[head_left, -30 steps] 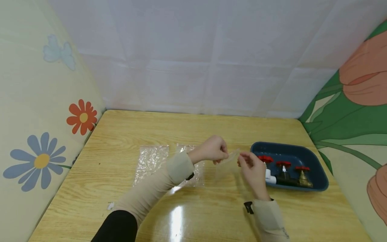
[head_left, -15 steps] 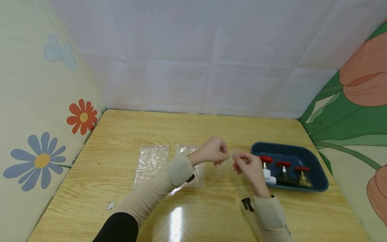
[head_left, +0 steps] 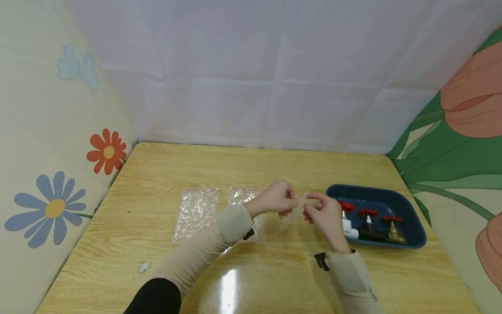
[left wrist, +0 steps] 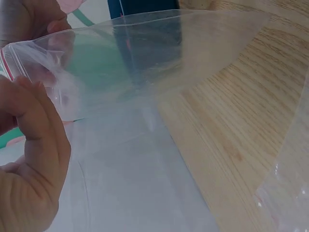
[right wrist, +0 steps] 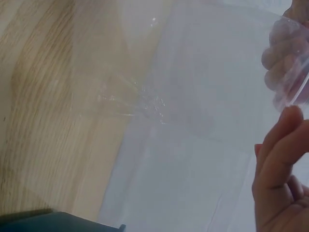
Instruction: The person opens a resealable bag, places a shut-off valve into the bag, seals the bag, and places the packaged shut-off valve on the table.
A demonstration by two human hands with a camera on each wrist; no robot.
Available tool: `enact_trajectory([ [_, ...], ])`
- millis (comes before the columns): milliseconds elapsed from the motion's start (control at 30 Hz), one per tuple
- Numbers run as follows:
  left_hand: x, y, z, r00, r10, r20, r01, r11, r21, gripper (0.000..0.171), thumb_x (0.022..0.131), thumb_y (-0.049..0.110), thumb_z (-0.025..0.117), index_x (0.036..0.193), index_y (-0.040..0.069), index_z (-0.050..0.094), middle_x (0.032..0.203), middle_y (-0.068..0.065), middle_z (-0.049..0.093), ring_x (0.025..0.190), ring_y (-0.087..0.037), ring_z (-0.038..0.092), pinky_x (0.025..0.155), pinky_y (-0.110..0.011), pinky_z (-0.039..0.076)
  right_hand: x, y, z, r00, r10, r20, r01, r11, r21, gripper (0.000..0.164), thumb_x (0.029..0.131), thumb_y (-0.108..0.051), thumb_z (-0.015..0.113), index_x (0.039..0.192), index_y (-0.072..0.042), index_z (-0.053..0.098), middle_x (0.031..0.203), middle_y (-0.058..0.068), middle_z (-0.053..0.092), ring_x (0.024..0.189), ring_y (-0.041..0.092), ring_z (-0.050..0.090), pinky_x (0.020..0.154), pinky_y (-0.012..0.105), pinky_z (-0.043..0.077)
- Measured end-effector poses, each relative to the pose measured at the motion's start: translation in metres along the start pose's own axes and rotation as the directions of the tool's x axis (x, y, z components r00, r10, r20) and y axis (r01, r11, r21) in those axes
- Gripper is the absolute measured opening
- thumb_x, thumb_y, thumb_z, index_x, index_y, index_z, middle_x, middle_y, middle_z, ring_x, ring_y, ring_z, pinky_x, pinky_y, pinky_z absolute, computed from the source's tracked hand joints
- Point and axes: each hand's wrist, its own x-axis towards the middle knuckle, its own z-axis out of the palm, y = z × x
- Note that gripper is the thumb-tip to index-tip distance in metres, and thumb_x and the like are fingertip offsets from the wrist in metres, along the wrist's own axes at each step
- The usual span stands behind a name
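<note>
Above the table, between both hands, hangs a clear zip bag (head_left: 300,202) with its mouth end up. My left hand (head_left: 277,199) pinches one side of its top edge. At the other side, my right hand (head_left: 324,214) has its curled fingertips on the mouth edge. The left wrist view shows the bag's thin film (left wrist: 145,63) spread out and a red line along the zip (left wrist: 7,63). Through the film in the right wrist view, the fingers of the left hand (right wrist: 285,58) show behind the bag.
Two more clear bags lie flat on the table, the left bag (head_left: 196,213) and the right bag (head_left: 257,226), the latter partly under the left forearm. Right of the hands stands a dark blue tray (head_left: 376,188) with red-handled valves (head_left: 368,213). A white wall cloth (head_left: 251,87) hangs behind.
My right hand first moved left toward my left hand, then its index finger lifted along the bag's top edge. The held bag turned more edge-on. The tray and flat bags stayed put.
</note>
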Motion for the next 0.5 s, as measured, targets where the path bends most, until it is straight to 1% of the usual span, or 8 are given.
enact_trajectory([
  [67, 0.0, 0.0, 0.0, 1.0, -0.008, -0.015, 0.008, 1.0, 0.011, 0.016, 0.082, -0.001, 0.057, 0.066, 0.001, 0.054, 0.051, -0.006, 0.056, 0.038, -0.013, 0.051, 0.043, -0.032, 0.051, 0.0, -0.002, -0.002, 1.0, 0.011, 0.006, -0.011, 0.998, -0.056, 0.027, 0.075, 0.003, 0.054, 0.101, 0.007, 0.06, 0.062, 0.009, 0.064, 0.048, 0.013, 0.057, 0.043, 0.024, 0.048],
  [100, 0.0, 0.0, 0.0, 1.0, -0.014, -0.021, 0.014, 1.0, 0.023, 0.017, 0.082, 0.0, 0.057, 0.066, 0.002, 0.053, 0.051, -0.006, 0.056, 0.038, -0.013, 0.051, 0.042, -0.03, 0.051, 0.0, -0.003, -0.003, 1.0, 0.011, 0.01, -0.01, 0.997, -0.082, 0.026, 0.075, 0.002, 0.054, 0.099, 0.007, 0.061, 0.062, 0.009, 0.064, 0.048, 0.013, 0.058, 0.043, 0.024, 0.048],
  [167, 0.0, 0.001, 0.0, 0.999, -0.021, -0.034, 0.023, 0.999, 0.046, 0.018, 0.082, 0.001, 0.057, 0.064, 0.003, 0.053, 0.05, -0.004, 0.055, 0.038, -0.012, 0.05, 0.042, -0.031, 0.05, 0.001, -0.005, -0.004, 1.0, 0.005, 0.02, -0.002, 0.99, -0.14, 0.023, 0.075, 0.001, 0.055, 0.096, 0.006, 0.062, 0.062, 0.009, 0.064, 0.048, 0.014, 0.058, 0.043, 0.024, 0.047],
  [333, 0.001, 0.0, -0.002, 0.998, -0.039, -0.05, 0.044, 0.994, 0.096, 0.019, 0.082, 0.004, 0.058, 0.064, 0.005, 0.053, 0.05, -0.002, 0.055, 0.038, -0.011, 0.05, 0.041, -0.028, 0.049, 0.002, -0.007, -0.008, 0.998, -0.05, 0.046, 0.06, 0.963, -0.261, 0.016, 0.075, -0.002, 0.058, 0.088, 0.004, 0.065, 0.06, 0.006, 0.063, 0.047, 0.013, 0.057, 0.042, 0.025, 0.044],
  [500, 0.001, -0.003, -0.004, 0.997, -0.053, -0.055, 0.059, 0.992, 0.111, 0.019, 0.082, 0.007, 0.06, 0.065, 0.005, 0.052, 0.051, -0.003, 0.056, 0.04, -0.011, 0.051, 0.04, -0.023, 0.048, 0.003, -0.009, -0.012, 0.993, -0.084, 0.081, 0.106, 0.937, -0.333, 0.015, 0.074, -0.003, 0.059, 0.085, 0.005, 0.065, 0.06, 0.005, 0.062, 0.046, 0.012, 0.055, 0.041, 0.027, 0.042],
])
